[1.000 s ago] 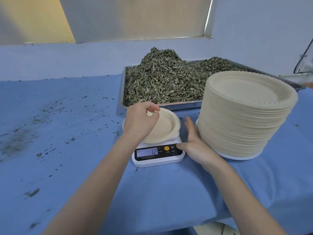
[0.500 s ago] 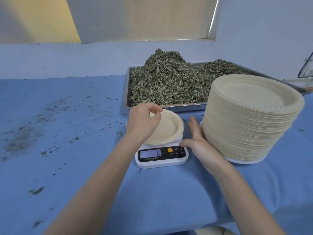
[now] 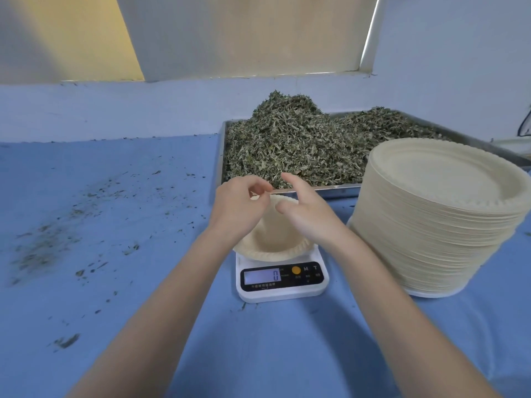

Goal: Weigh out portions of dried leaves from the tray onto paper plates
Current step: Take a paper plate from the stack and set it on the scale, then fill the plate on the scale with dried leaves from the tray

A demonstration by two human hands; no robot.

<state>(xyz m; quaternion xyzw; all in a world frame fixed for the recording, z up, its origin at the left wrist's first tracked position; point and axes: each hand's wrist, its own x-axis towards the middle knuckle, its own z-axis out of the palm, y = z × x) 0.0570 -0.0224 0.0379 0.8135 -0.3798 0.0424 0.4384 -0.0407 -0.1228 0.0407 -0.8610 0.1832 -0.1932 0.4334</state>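
Note:
An empty paper plate point(image 3: 273, 237) sits on a small white digital scale point(image 3: 283, 293) whose display reads 0. My left hand point(image 3: 237, 209) curls over the plate's far left rim and pinches it between thumb and fingers. Above the plate hovers my right hand point(image 3: 304, 212), fingers loosely spread and holding nothing, its fingertips near the front edge of the metal tray point(image 3: 324, 191). A heap of dried green leaves point(image 3: 290, 145) fills the tray just behind the scale.
A tall stack of paper plates point(image 3: 442, 214) stands right of the scale, close to my right forearm. Blue cloth point(image 3: 115, 282) covers the table, with leaf crumbs scattered on its left side. A wall runs behind the tray.
My right hand has left the scale's right side and risen over the plate toward the tray. The display went from 12 to 0. My left hand stays at the plate's rim.

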